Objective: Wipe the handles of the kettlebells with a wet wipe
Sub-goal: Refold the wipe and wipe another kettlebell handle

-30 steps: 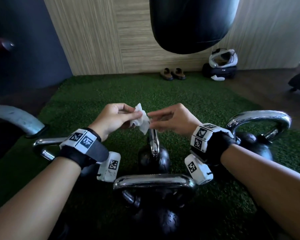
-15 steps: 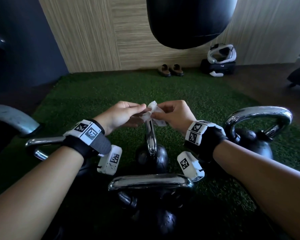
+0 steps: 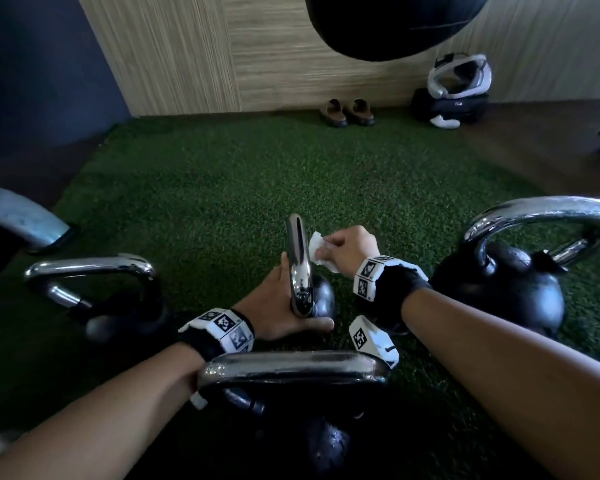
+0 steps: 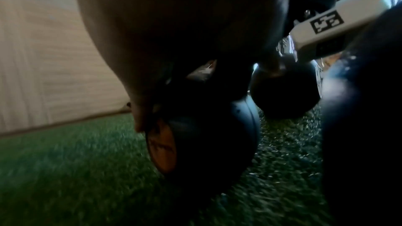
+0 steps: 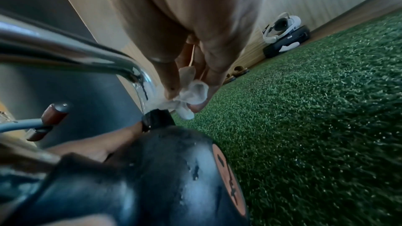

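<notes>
A small black kettlebell [image 3: 323, 299] stands on the turf between my arms, its chrome handle [image 3: 298, 258] edge-on to me. My left hand [image 3: 284, 311] grips it low down, thumb across the near side and fingers behind the handle's base. My right hand [image 3: 329, 247] pinches a crumpled white wet wipe [image 3: 316, 252] and holds it against the right side of that handle. In the right wrist view the wipe [image 5: 192, 95] touches the handle [image 5: 87, 52] where it bends down into the body [image 5: 163, 169]. The left wrist view shows mostly my palm [image 4: 174, 32] over the dark body [image 4: 206, 135].
Three more chrome-handled kettlebells stand around: one at left [image 3: 90, 271], a large one at right [image 3: 541, 216], one nearest me [image 3: 291, 368]. A black punching bag [image 3: 378, 26] hangs ahead. Sandals [image 3: 347, 112] and a white headset [image 3: 458, 77] lie by the far wall.
Both hands came down from holding the wipe together. The left hand let go of the wipe and took hold of the middle kettlebell. The right hand brought the wipe to its handle.
</notes>
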Demonstrator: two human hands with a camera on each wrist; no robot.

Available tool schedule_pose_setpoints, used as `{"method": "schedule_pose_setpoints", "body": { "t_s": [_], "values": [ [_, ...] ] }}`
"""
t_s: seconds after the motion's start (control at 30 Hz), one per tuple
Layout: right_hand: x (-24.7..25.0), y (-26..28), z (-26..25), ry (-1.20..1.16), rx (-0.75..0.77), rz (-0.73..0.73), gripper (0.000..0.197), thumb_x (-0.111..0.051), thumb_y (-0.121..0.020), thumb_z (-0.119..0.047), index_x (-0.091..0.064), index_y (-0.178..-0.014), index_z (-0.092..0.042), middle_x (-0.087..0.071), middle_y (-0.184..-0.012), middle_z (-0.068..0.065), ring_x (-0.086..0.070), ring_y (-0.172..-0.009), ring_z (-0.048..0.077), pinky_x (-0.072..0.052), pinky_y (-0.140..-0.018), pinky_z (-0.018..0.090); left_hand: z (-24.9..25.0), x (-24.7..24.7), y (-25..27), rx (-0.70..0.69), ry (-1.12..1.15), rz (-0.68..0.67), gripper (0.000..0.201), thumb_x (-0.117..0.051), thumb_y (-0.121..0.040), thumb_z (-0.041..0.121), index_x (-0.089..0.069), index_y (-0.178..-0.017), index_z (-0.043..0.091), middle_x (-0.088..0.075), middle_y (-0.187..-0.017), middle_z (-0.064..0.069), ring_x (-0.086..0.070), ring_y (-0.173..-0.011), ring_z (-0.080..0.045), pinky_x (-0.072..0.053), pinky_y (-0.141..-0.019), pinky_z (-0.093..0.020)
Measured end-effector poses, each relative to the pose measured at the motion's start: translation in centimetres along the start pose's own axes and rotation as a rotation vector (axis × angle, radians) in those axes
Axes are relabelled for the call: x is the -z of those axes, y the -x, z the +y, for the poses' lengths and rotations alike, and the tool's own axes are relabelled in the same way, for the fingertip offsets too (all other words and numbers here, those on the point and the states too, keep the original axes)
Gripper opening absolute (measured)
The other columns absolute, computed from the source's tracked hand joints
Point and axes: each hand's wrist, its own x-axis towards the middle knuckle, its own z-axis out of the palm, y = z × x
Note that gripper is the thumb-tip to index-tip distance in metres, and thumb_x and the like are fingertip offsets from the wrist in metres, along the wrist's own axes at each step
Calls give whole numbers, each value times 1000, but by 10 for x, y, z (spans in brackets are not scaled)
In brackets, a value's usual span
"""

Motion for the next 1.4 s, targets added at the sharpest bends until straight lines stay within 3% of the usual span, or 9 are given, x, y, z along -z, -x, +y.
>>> {"method": "schedule_pose_setpoints", "body": {
  "t_s": [0.1, 0.23, 0.37, 0.47, 0.57, 0.77, 1.03, 1.23, 1.4],
  "values": [
    [-11, -1, 0, -15, 9, -36, 15, -84, -83, -21, -82, -95, -12, -75, -86, 3, -66, -80, 12, -47, -67, 20, -1, -3, 4, -62, 132, 77, 40, -83, -82, 29, -58, -113, 22, -65, -104, 11, -64, -99, -11, -53, -100, -36],
    [-14, -4, 4, 3, -9, -51, 17, -83, -85, -21, -80, -95, -8, -76, -89, 7, -64, -77, 14, -45, -56, 17, -9, 2, 8, -31, 153, 58, 47, -82, -80, 4, -54, -101, 35, -63, -90, 20, -62, -92, 12, -43, -86, -5],
    [-5, -9, -5, -62, 64, 29, 18, -81, -87, -16, -80, -102, -6, -76, -91, 7, -64, -71, 9, -47, -58, 12, -13, 9, 8, 1, 174, -24, 52, -84, -82, 7, -56, -125, 18, -62, -108, 18, -55, -102, 23, -39, -85, 3],
    [-4, -12, -12, -121, 116, 109, 18, -79, -89, -13, -80, -106, -6, -75, -91, 5, -65, -76, 9, -54, -68, 13, -17, 7, 7, -16, 130, -34, 50, -89, -80, 23, -59, -120, 25, -62, -109, 20, -54, -106, 24, -36, -91, 4],
    [-5, -10, -5, -52, 88, 20, 23, -79, -88, -12, -78, -110, -6, -76, -100, 9, -67, -87, 15, -52, -79, 23, -19, 4, 7, -48, 55, -32, 81, -88, -72, 51, -53, -140, 23, -53, -128, 30, -41, -120, 29, -26, -102, 6],
    [-3, -6, -14, -85, 351, 198, 15, -74, -90, -5, -80, -104, -5, -67, -83, -6, -58, -68, -3, -40, -61, -2, -27, 1, 6, -60, 51, 8, 87, -86, -75, 57, -47, -147, 28, -56, -142, 18, -45, -134, 10, -26, -112, -3],
    [5, -14, -15, -47, 483, 218, 17, -77, -87, -6, -82, -103, -13, -74, -93, 4, -66, -83, 15, -53, -78, 25, -27, 4, 2, -30, 1, 5, 84, -90, -73, 47, -49, -144, 28, -57, -140, 12, -49, -131, -3, -31, -111, -13],
    [15, -7, -21, 18, 747, 184, 23, -77, -80, 5, -82, -99, -9, -71, -91, 2, -60, -77, 1, -46, -75, 2, -22, 12, -6, 42, -12, -35, 96, -92, -72, 44, -38, -149, 26, -52, -147, 7, -47, -135, -10, -36, -115, -29],
    [28, -11, -32, 85, 670, 102, 20, -81, -82, -5, -82, -101, -10, -66, -87, -5, -59, -75, 6, -42, -68, 1, -23, 17, -17, 74, 71, -63, 88, -93, -69, 46, -46, -142, 27, -59, -139, 8, -54, -130, -11, -41, -116, -36]
  ]
}}
